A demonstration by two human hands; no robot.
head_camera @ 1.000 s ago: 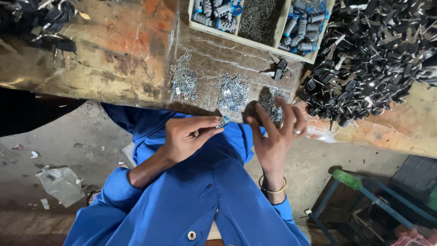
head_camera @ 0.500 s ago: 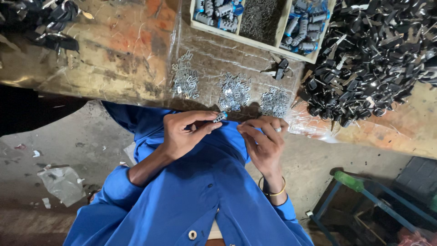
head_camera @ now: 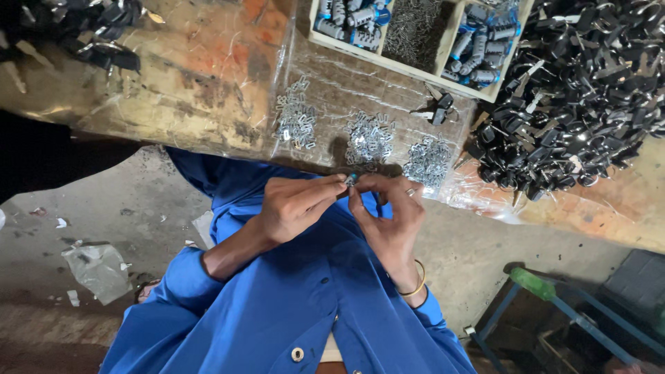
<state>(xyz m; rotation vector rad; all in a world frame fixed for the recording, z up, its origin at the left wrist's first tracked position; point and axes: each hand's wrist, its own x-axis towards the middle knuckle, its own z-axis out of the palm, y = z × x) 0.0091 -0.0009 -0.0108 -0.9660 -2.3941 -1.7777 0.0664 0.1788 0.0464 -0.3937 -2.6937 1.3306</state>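
My left hand (head_camera: 298,208) and my right hand (head_camera: 388,218) meet fingertip to fingertip just below the table's edge, over my blue coat. Between them they pinch a small silver metal part (head_camera: 351,179) with a bluish end. A gold bangle (head_camera: 415,282) sits on my right wrist. Right above the hands, three little piles of small shiny metal pieces lie on the plastic-covered table: one on the left (head_camera: 296,123), one in the middle (head_camera: 369,137) and one on the right (head_camera: 428,161).
A wooden compartment tray (head_camera: 447,38) with blue-and-silver cylinders and thin pins stands at the back. A big heap of black-headed keys (head_camera: 575,90) fills the right, and dark parts (head_camera: 83,28) lie at the back left. A blue metal frame (head_camera: 554,308) stands on the floor.
My right hand has left the rightmost pile of metal pieces and come in to join the left hand. Both hands now pinch the small part together.
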